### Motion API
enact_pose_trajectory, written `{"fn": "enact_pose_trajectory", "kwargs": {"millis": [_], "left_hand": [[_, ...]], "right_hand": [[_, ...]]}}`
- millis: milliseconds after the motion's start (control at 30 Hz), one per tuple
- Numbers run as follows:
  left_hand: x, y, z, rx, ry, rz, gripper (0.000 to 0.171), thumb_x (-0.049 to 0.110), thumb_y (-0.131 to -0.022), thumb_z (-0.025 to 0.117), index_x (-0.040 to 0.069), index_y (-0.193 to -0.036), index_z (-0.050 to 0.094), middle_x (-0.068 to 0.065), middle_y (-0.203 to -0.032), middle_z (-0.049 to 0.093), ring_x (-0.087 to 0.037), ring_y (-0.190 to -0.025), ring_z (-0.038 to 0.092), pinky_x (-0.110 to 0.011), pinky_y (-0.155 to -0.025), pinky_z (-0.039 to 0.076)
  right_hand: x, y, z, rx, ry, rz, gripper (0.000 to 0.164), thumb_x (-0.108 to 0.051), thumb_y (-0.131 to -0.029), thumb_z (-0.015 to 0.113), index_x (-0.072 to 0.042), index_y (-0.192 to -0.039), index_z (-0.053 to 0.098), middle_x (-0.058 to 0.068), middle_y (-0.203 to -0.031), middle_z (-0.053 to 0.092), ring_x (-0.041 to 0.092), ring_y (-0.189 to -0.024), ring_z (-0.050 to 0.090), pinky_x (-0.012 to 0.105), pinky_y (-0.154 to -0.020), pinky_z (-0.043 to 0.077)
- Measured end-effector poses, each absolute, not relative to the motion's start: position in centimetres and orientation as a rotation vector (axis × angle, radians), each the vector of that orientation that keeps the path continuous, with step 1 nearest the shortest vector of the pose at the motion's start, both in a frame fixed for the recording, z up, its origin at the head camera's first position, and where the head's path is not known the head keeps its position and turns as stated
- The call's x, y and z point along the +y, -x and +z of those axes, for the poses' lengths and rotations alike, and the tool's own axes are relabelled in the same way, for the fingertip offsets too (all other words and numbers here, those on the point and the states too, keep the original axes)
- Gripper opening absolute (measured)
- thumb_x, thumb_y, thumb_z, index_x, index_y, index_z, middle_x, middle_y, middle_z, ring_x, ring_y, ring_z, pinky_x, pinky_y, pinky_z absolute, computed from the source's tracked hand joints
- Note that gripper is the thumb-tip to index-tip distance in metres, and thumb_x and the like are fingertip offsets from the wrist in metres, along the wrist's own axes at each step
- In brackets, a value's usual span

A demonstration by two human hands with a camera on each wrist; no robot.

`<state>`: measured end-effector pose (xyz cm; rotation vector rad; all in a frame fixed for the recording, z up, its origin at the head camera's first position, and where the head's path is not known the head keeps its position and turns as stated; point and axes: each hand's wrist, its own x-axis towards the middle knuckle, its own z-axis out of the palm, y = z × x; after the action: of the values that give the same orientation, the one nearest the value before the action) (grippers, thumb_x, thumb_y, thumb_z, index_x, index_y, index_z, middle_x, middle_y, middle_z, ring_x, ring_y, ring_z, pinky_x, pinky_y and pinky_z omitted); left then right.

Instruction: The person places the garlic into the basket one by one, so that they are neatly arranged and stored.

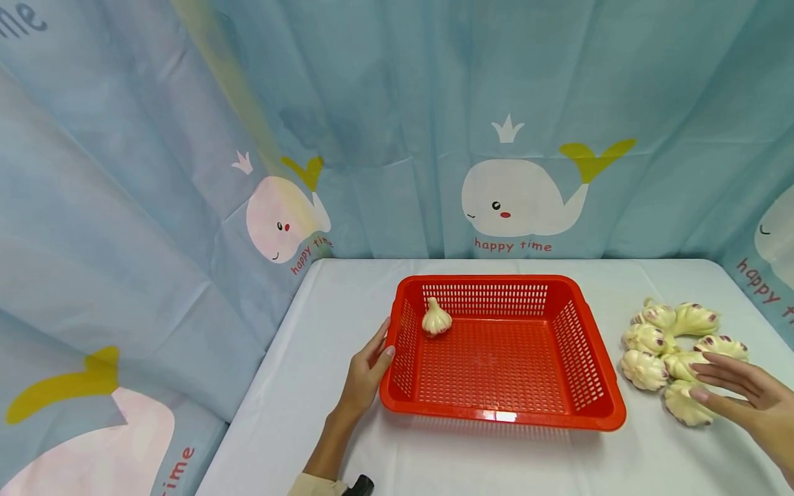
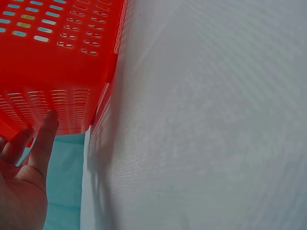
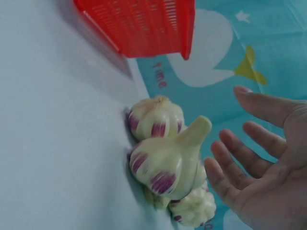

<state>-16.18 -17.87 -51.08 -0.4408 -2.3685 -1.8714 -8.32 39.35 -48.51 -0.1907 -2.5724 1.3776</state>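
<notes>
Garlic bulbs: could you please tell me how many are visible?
8: one whitish garlic bulb inside the red rectangular plastic basket, at its left end; seven more bulbs clustered right of the basket, beside the right hand. Others may be hidden.

A basket point(image 1: 446, 408) stands on the tabletop point(image 1: 471, 463), one garlic bulb point(image 1: 437, 322) inside near its far left corner. The left hand point(image 1: 362, 379) is at the basket's left side; to the right lies a cluster of garlic bulbs point(image 1: 682, 365) — the right hand point(image 1: 753, 403) just beside it. Behind hangs a curtain point(image 1: 397, 124).
</notes>
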Motion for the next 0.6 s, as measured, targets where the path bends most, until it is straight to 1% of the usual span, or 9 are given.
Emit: {"fn": "enact_pose_trajectory", "kwargs": {"millis": [33,133,233,300,333,467,600], "left_hand": [[-17.9,16.2,-51.1,-2.370,0.440,-1.871,0.057,0.023,-0.112,0.054,0.022,-0.166,0.037,-0.005,-0.167,0.042,-0.033,-0.141,0.057,-0.034,-0.101,0.057],[-17.8,16.2,-51.0,-2.373,0.437,-1.871,0.057,0.024,-0.112,0.054,0.022,-0.166,0.038,-0.004,-0.167,0.042,-0.032,-0.142,0.056,-0.033,-0.101,0.057],[-17.8,16.1,-51.0,-2.375,0.443,-1.867,0.058,0.024,-0.112,0.054,0.021,-0.167,0.037,-0.005,-0.168,0.041,-0.033,-0.142,0.056,-0.033,-0.101,0.057],[-17.8,16.1,-51.0,-2.372,0.442,-1.869,0.058,0.024,-0.112,0.054,0.022,-0.167,0.037,-0.005,-0.168,0.041,-0.033,-0.142,0.056,-0.033,-0.101,0.057],[-17.8,16.1,-50.9,-2.371,0.436,-1.873,0.057,0.024,-0.112,0.054,0.022,-0.167,0.037,-0.005,-0.168,0.042,-0.032,-0.141,0.057,-0.033,-0.101,0.057],[-17.9,16.0,-50.9,-2.371,0.402,-1.891,0.056,0.025,-0.112,0.054,0.027,-0.166,0.038,-0.002,-0.166,0.044,-0.029,-0.135,0.063,-0.033,-0.098,0.060],[-17.9,16.0,-50.9,-2.375,0.385,-1.894,0.056,0.024,-0.112,0.054,0.029,-0.165,0.039,-0.001,-0.165,0.046,-0.027,-0.130,0.066,-0.032,-0.095,0.061]], "right_hand": [[39.5,8.2,-48.8,-2.560,0.179,1.376,0.077,-0.008,-0.098,0.076,-0.023,-0.163,0.038,-0.048,-0.113,0.047,-0.028,-0.100,0.046,-0.001,-0.071,0.040],[39.9,8.1,-49.3,-2.537,0.175,1.379,0.077,-0.004,-0.095,0.079,-0.025,-0.160,0.043,-0.049,-0.112,0.047,-0.029,-0.099,0.046,-0.001,-0.069,0.043],[40.2,8.0,-49.7,-2.510,0.182,1.402,0.077,0.000,-0.091,0.081,-0.032,-0.154,0.049,-0.049,-0.111,0.049,-0.029,-0.098,0.047,0.000,-0.068,0.045],[40.3,7.9,-50.0,-2.495,0.178,1.421,0.078,0.002,-0.089,0.082,-0.040,-0.147,0.051,-0.049,-0.110,0.050,-0.029,-0.097,0.047,0.000,-0.068,0.045],[40.3,7.9,-50.0,-2.485,0.170,1.436,0.079,0.004,-0.088,0.083,-0.042,-0.144,0.052,-0.048,-0.110,0.051,-0.029,-0.098,0.048,-0.001,-0.068,0.045],[40.5,7.9,-50.3,-2.470,0.146,1.497,0.083,0.010,-0.086,0.081,-0.051,-0.135,0.052,-0.047,-0.110,0.053,-0.028,-0.097,0.049,-0.001,-0.068,0.045],[40.7,7.8,-50.7,-2.514,0.180,1.487,0.083,0.007,-0.087,0.082,-0.054,-0.131,0.048,-0.049,-0.109,0.050,-0.029,-0.095,0.047,0.001,-0.066,0.045]]}}
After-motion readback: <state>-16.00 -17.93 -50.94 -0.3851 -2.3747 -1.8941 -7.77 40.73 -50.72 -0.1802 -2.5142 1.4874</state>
